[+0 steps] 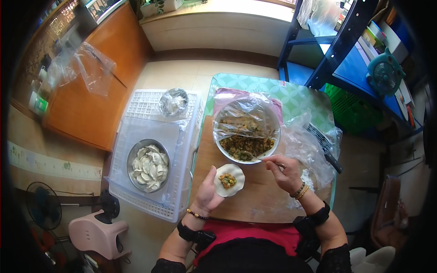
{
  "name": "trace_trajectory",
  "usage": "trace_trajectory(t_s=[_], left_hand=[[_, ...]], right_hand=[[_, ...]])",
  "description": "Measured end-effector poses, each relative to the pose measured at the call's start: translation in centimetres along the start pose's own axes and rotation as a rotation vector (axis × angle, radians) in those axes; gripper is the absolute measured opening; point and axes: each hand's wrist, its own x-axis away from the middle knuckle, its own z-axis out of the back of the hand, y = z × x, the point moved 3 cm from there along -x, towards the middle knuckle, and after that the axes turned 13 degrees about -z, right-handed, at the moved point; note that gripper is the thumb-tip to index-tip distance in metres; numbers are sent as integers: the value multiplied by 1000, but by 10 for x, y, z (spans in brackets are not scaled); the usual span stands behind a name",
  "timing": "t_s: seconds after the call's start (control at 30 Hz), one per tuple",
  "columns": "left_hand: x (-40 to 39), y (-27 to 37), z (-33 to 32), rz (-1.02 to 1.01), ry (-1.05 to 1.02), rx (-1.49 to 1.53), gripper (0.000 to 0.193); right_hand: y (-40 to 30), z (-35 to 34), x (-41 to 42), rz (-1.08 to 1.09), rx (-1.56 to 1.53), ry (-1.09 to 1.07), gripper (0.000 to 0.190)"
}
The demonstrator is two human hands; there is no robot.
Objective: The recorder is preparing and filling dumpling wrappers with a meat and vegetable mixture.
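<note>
Flat on my left hand [207,194] lies a round dumpling wrapper [235,181], its far part reaching past the fingers. A small mound of chopped filling [227,181] rests at its middle. My right hand [282,172] grips a thin metal utensil [280,164], probably a spoon, whose tip is at the near rim of a large metal bowl [240,161]. Minced filling [246,147] shows in the bowl's near part, while clear plastic film [244,116] covers the far part. On the left, a round metal bowl [129,167] holds several folded dumplings [150,167].
The wooden board [252,204] lies under my hands. To the right are a crumpled plastic bag [300,146] and a black-handled cleaver [327,150]. A white plastic crate [170,211] stands left, bearing a small film-covered bowl [174,101]. A pink stool [94,235] is lower left.
</note>
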Motion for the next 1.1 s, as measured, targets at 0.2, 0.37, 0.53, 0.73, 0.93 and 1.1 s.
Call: trace_trajectory(t_s=[0.2,0.37,0.53,0.73,0.93,1.1], left_hand=[[-6,-3,6,6,-5,9,60],[-10,-7,12,6,1,32,59],[-13,-7,11,3,19,41,58],[-13,-6,12,2,4,42,59],[-10,-5,0,20,-10,63,62],[-5,-4,0,19,-38,37,63]], right_hand=[[6,0,-7,-102,-129,-58,14],[14,-2,-7,-147,-227,-62,15],[26,1,-11,-265,-353,-80,18],[15,4,0,-319,-520,-19,21],[-18,-8,36,-44,-243,-59,12],[-33,-21,51,309,137,-73,19]])
